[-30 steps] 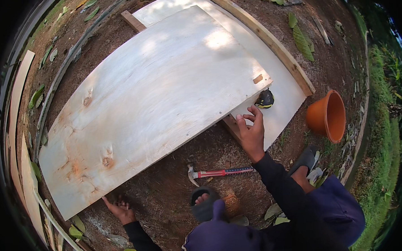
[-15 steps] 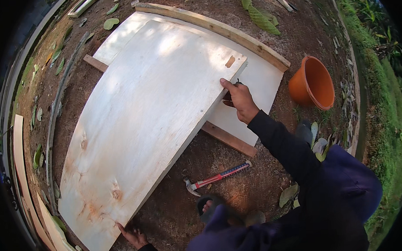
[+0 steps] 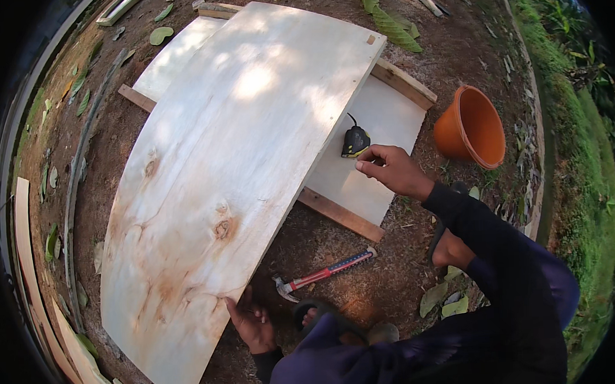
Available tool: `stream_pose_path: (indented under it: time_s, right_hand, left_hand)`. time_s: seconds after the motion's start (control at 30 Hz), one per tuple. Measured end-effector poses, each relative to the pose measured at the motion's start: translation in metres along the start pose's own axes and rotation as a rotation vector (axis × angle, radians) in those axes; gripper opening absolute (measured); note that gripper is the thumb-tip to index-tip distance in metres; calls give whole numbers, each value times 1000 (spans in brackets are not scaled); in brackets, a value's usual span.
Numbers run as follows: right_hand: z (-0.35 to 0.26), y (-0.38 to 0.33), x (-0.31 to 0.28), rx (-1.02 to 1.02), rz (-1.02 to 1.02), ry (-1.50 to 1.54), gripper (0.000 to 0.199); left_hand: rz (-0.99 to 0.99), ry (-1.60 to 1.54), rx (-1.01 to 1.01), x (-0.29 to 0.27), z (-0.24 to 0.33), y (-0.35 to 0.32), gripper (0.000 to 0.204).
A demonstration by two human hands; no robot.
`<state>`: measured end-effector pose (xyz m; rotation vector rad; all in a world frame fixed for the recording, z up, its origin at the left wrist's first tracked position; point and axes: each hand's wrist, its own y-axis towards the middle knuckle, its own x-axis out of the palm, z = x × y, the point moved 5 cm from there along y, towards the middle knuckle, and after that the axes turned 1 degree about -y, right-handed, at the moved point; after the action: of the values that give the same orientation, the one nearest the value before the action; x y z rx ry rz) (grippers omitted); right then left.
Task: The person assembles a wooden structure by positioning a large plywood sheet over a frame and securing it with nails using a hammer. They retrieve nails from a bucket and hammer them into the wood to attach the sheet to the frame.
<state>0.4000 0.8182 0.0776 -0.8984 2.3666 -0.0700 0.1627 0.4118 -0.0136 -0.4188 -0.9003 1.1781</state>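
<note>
A large pale plywood panel (image 3: 203, 155) with a wooden frame edge lies slantwise over a second panel (image 3: 380, 127). My left hand (image 3: 253, 325) grips its near edge, thumb on top, the other fingers curled at the side and partly hidden. A black and yellow tape measure (image 3: 355, 142) rests on the lower panel, beside the upper one's right edge. Right by it is my right hand (image 3: 396, 173), fingers bent, thumb and forefinger slightly apart at its lower corner. Nothing shows between them. Whether the fingertips touch the tape measure is unclear.
A claw hammer (image 3: 325, 272) with a red and blue handle lies on the soil near my sandalled foot. An orange bucket (image 3: 449, 134) stands to the right. Wooden strips (image 3: 27, 252) lie at the far left, and leaves are scattered about.
The upper panel has shifted up and to the right, covering more of the far batten. My right hand has let go of its edge, uncovering the tape measure. My left hand has moved up and right.
</note>
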Motion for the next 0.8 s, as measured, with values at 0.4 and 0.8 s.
stream_pose_path:
  time_s: [0.4, 0.8]
  right_hand:
    - [-5, -85, 208, 282, -229, 601, 43]
    - [-38, -32, 291, 366, 27, 1740, 96]
  left_hand:
    - [-266, 472, 38, 76, -8, -34, 34]
    - [-147, 1545, 1090, 143, 47, -13, 47]
